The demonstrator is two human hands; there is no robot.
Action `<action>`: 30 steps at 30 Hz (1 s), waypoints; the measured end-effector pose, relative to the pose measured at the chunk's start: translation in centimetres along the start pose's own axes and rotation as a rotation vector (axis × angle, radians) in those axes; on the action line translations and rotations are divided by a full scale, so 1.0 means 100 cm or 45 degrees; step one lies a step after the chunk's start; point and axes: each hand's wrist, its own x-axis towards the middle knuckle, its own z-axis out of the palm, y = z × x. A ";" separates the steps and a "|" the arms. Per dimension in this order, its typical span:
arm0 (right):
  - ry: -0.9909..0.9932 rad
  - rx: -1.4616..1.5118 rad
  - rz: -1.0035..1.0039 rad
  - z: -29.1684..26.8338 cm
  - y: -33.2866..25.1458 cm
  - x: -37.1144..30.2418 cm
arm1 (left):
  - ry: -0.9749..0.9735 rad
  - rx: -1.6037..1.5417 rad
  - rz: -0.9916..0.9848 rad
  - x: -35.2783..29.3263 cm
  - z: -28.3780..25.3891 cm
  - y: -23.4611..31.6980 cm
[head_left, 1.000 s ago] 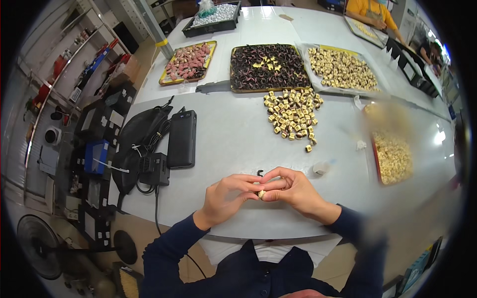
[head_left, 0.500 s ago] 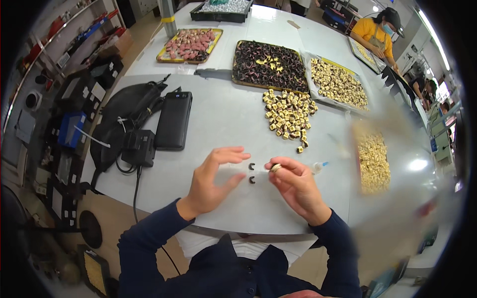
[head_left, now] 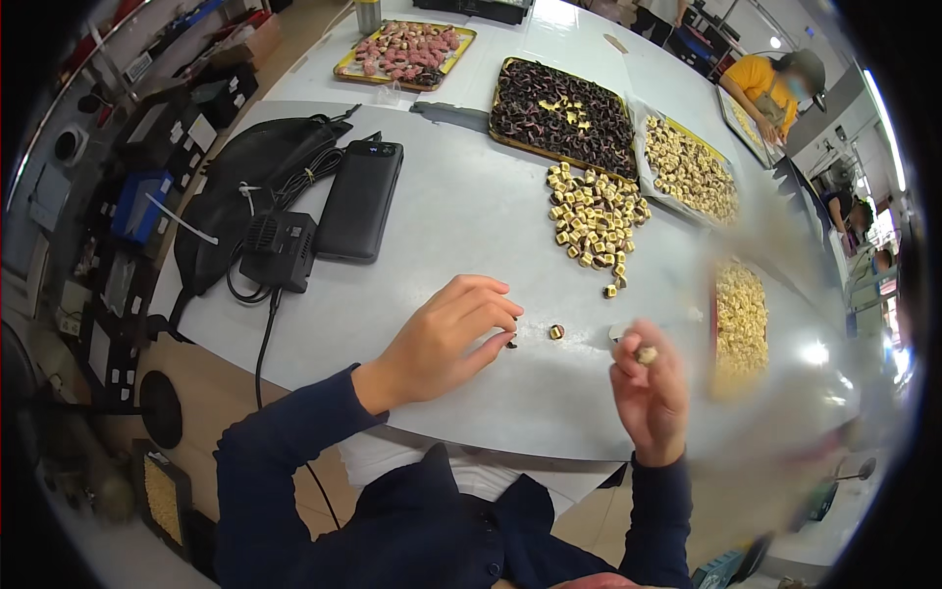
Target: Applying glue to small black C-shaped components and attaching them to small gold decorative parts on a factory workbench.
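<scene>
My left hand (head_left: 446, 339) hovers low over the table with its fingers curved and the thumb apart. Its fingertips are beside small dark curved pieces (head_left: 511, 343), which they partly hide. A little to the right, a small gold-faced cube piece (head_left: 556, 333) with dark sides lies alone on the grey table (head_left: 442, 216). Farther right, my raised right hand (head_left: 655, 402) is slightly blurred. Between its fingers is a small round cream-gold piece (head_left: 646, 355), whose exact kind I cannot make out. A pale object (head_left: 618, 332) behind that hand is mostly covered.
A pile of gold-faced cubes (head_left: 594, 216) lies ahead, before a tray of dark curved pieces (head_left: 564, 118). Other trays hold pink pieces (head_left: 412, 49) and gold pieces (head_left: 741, 324). A black power bank (head_left: 360, 201) and cabled adapter (head_left: 280, 245) lie left. A person in yellow (head_left: 760, 88) works far right.
My right hand has moved right, away from the middle. A cube piece now shows on the table there. My left hand has come closer to the dark curved pieces. The view has shifted slightly.
</scene>
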 end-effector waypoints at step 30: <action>0.307 -1.586 -0.238 -0.103 -0.053 0.052 | -0.139 0.086 -0.165 0.014 0.012 -0.014</action>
